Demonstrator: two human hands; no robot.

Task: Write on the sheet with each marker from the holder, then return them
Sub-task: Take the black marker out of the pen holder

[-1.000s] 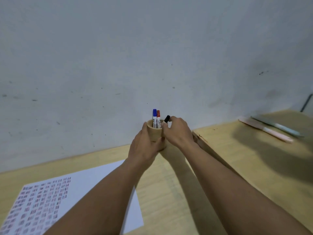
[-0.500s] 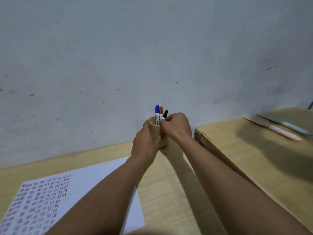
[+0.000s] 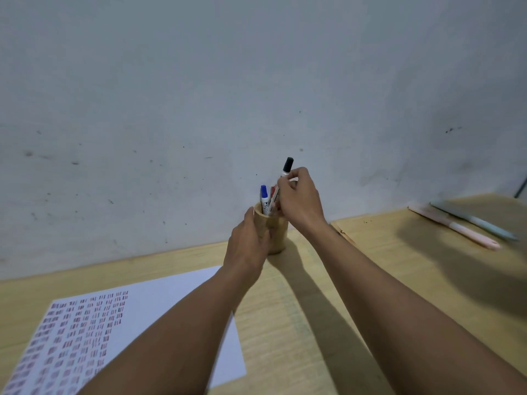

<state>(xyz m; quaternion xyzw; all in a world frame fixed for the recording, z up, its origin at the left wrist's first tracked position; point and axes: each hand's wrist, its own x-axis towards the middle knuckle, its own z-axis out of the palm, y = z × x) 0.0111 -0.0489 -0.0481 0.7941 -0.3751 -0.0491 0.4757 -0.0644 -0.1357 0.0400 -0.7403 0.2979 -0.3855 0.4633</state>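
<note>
A round wooden holder (image 3: 276,229) stands on the desk by the wall. My left hand (image 3: 248,246) is wrapped around its left side. My right hand (image 3: 299,201) pinches a black-capped marker (image 3: 286,168), raised partway out of the holder and tilted right, its lower end still inside the rim. A blue-capped marker (image 3: 264,196) stands in the holder, with a red one (image 3: 273,192) mostly hidden behind the black marker. The white sheet (image 3: 159,303) lies at lower left, covered in rows of red and blue marks on its left part.
The wooden desk (image 3: 299,323) meets a grey wall just behind the holder. A second, slightly raised desk (image 3: 399,252) on the right carries a pink pen (image 3: 453,226) and a pale blue pen (image 3: 476,220).
My right hand has lifted the black marker upward, so it now stands well above the other two. The left hand stays on the holder.
</note>
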